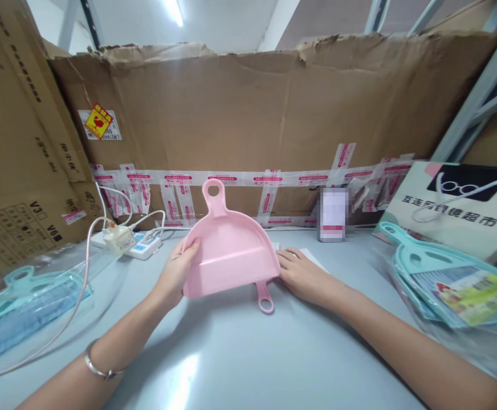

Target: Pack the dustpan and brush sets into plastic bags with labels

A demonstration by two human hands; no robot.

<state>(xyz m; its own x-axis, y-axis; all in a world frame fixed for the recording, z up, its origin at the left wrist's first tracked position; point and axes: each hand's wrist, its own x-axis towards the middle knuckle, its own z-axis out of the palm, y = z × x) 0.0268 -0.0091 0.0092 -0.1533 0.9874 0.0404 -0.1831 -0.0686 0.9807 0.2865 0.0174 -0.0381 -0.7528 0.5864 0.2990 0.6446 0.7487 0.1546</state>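
Note:
A pink dustpan stands tilted up above the table, its open pan facing me and its looped handle pointing up. My left hand is closed on its left rim, thumb on the front. Below the pan's lower right edge sticks out a second pink looped handle; the rest of that piece is hidden behind the dustpan. My right hand is at the pan's right edge, its fingers curled and partly hidden. What it grips behind the pan I cannot make out.
Bagged turquoise dustpan sets lie at the right, another bagged set at the left. A power strip with a plug and cables is back left. A phone leans against the taped cardboard wall. A printed box stands right.

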